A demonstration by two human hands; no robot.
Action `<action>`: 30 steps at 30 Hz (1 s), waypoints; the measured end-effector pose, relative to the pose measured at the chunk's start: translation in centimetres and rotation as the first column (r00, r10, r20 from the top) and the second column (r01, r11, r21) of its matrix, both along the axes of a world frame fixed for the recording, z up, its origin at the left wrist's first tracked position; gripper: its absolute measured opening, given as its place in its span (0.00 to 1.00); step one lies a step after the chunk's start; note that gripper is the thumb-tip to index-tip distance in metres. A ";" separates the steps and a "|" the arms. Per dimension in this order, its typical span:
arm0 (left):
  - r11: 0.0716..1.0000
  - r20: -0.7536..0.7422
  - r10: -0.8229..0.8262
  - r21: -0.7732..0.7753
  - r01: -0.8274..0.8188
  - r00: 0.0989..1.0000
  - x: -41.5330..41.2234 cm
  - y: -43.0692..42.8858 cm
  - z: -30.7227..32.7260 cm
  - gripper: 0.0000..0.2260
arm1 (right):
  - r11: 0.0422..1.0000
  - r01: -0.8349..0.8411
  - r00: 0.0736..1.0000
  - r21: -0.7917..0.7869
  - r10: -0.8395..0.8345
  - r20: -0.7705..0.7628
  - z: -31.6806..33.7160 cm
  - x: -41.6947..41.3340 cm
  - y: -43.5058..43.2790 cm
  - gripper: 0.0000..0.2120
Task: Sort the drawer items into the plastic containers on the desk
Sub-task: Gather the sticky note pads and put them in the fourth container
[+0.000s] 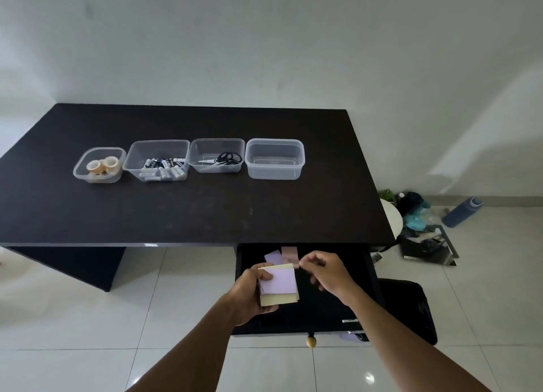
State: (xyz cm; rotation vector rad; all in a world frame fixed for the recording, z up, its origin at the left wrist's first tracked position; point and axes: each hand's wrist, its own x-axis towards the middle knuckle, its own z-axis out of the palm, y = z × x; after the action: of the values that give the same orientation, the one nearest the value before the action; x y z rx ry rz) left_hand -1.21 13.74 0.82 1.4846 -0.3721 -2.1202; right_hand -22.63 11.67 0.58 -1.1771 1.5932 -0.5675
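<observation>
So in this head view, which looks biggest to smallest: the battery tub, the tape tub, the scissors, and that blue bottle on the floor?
1. Battery tub
2. Tape tub
3. Scissors and blue bottle: look alike in size, and the bottle's distance from the camera differs, so unranked.

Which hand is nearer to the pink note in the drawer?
Right. The right hand pinches near the stack's top corner, just below the pink note. The left hand holds the stack lower, farther away.
</observation>
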 end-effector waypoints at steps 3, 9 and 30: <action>1.000 0.003 0.008 0.018 -0.008 1.000 0.1 -0.2 -1.2 0.18 | 0.989 0.071 0.990 0.130 -0.054 -0.130 -3.8 -0.9 -0.4 0.02; 0.999 0.018 0.003 0.038 -0.004 1.000 0.0 -1.0 -3.6 0.19 | 0.976 0.105 0.972 0.191 -0.061 -0.226 -8.6 -0.2 -3.3 0.19; 0.998 0.030 0.009 0.061 -0.011 1.000 1.2 -1.8 -5.9 0.18 | 0.900 0.345 0.938 0.266 -0.342 -0.059 -12.0 2.0 -6.1 0.18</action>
State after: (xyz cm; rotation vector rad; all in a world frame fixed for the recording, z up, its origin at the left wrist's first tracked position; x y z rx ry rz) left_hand -0.06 11.97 -5.06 1.5506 -0.3132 -2.1211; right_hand -20.64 5.61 -11.47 -0.6973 1.8380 -0.5434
